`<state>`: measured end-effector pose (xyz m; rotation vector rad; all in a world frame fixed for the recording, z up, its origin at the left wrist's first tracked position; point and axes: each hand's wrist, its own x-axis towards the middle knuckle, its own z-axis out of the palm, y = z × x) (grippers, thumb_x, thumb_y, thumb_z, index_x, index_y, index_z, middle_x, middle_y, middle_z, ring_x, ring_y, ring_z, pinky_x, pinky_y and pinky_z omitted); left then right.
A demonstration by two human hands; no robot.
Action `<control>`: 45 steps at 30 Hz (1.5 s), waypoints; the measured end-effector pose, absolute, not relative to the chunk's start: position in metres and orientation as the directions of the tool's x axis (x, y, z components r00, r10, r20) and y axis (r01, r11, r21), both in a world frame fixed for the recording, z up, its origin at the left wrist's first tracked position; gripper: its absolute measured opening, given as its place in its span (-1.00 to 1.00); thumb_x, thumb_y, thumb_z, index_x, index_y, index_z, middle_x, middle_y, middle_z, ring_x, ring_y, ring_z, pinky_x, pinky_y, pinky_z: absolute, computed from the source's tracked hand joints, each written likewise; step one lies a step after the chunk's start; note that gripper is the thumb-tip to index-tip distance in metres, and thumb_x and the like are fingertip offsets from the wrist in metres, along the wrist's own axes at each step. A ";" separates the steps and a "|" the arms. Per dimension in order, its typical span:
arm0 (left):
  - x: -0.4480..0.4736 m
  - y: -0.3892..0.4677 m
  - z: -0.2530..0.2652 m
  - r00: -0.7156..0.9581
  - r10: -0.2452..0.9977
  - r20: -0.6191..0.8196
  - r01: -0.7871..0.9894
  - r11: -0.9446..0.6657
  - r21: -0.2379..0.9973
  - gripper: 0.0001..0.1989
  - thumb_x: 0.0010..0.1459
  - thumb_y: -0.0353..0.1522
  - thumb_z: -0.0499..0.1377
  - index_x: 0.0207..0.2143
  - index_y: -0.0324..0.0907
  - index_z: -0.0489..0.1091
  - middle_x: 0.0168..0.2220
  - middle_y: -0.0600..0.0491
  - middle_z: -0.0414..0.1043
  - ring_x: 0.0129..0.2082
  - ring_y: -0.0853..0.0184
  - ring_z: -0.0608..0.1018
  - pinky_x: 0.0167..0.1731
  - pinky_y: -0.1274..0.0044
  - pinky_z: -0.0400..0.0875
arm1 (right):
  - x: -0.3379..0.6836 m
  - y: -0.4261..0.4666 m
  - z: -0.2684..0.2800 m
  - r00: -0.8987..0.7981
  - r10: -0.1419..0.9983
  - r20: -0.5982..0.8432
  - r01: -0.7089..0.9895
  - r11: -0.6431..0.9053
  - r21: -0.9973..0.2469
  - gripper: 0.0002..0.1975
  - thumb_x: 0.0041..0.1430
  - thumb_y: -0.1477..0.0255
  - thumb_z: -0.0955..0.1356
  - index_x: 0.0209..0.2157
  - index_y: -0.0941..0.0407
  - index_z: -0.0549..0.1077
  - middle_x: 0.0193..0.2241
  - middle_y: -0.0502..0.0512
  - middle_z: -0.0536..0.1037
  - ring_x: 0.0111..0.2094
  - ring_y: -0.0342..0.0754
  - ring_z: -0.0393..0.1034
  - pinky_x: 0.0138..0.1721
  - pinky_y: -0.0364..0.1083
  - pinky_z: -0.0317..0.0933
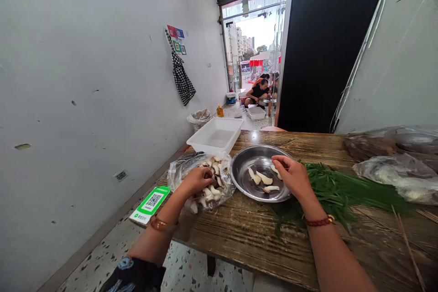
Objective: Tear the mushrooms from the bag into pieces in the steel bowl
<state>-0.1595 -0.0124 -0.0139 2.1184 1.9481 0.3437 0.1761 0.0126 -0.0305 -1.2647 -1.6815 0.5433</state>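
A clear plastic bag (pixel 174 171) lies on the wooden table, filled with pale mushrooms (pixel 214 191) with some darker caps. My left hand (pixel 198 179) is over it, fingers curled and pinched at a mushroom; their tips are partly hidden. To its right stands a round steel bowl (pixel 239 182) with several mushroom pieces (pixel 264 178) on its bottom. Above the bowl's right side hovers my right hand (pixel 290 174), with thumb and forefinger slightly apart. Just beneath those fingers is one more mushroom piece (pixel 275 171), partly covered by the hand.
Long green leaves (pixel 342 187) spread right of the bowl. Plastic bags (pixel 400 173) lie at the far right. A white tub (pixel 217 134) stands behind the mushrooms; a green QR-code sign (pixel 150 204) sits at the table's left edge. A person (pixel 258 93) crouches by the doorway.
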 end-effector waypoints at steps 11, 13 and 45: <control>-0.157 -0.012 -0.013 0.048 0.997 0.066 0.899 -0.072 0.433 -0.72 -0.09 -0.43 0.07 -0.30 -0.21 0.47 -0.47 0.09 0.47 -0.46 0.34 0.44 -0.43 0.55 0.24 | 0.176 0.013 -0.030 -0.043 0.901 0.431 0.486 0.396 -0.779 -0.63 0.19 0.21 0.23 -0.19 0.12 0.55 -0.28 0.14 0.62 -0.30 0.05 0.49 -0.28 -0.02 0.30; -0.160 -0.016 -0.008 0.027 0.996 0.088 0.863 -0.067 0.500 -0.73 -0.09 -0.42 0.06 -0.30 -0.22 0.46 -0.49 0.10 0.46 -0.49 0.36 0.43 -0.46 0.56 0.24 | 0.176 0.013 -0.030 -0.042 0.900 0.434 0.483 0.399 -0.780 -0.63 0.18 0.21 0.23 -0.19 0.12 0.54 -0.28 0.14 0.63 -0.30 0.05 0.49 -0.29 -0.02 0.30; 0.020 -0.009 -0.005 0.008 0.934 0.356 0.162 -0.352 0.922 -0.85 0.03 -0.35 0.21 -0.31 -0.21 0.45 -0.33 0.03 0.50 -0.34 0.38 0.50 -0.29 0.56 0.37 | 0.157 -0.002 -0.013 0.024 0.871 0.492 0.212 0.476 -0.853 -0.79 0.10 0.31 0.34 -0.32 0.11 0.56 -0.33 0.10 0.60 -0.33 -0.03 0.48 -0.28 -0.08 0.35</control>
